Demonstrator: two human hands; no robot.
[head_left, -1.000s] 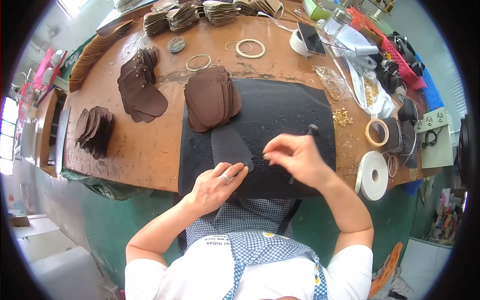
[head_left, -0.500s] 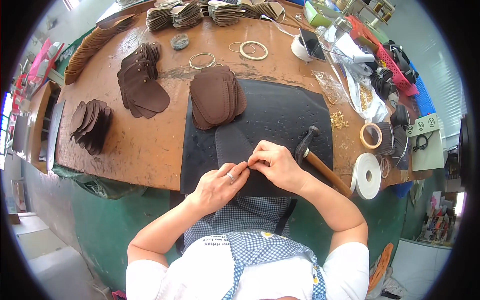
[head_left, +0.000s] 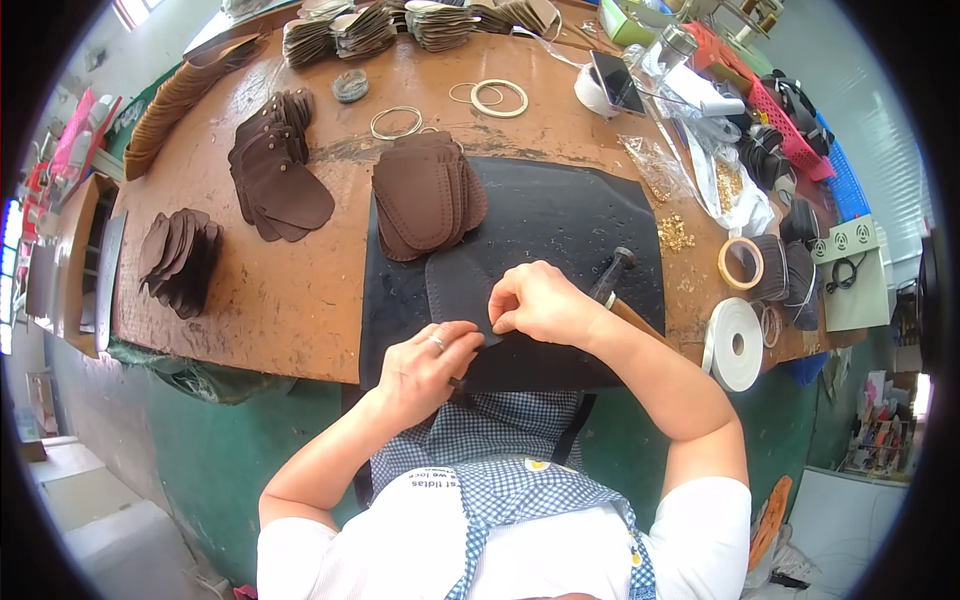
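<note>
Here, the dark grey leather piece (head_left: 462, 292), flat and rounded, lies on the black mat (head_left: 560, 215); the left hand (head_left: 428, 365) and right hand (head_left: 540, 303) pinch its near edge.

Single head-worn fisheye, steeply downward, close over the workbench (head_left: 300, 300).

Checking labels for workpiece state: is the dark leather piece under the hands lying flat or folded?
Flat. The dark leather piece lies spread on the black mat, its rounded outline visible; the left hand and right hand cover its near edge.
</note>
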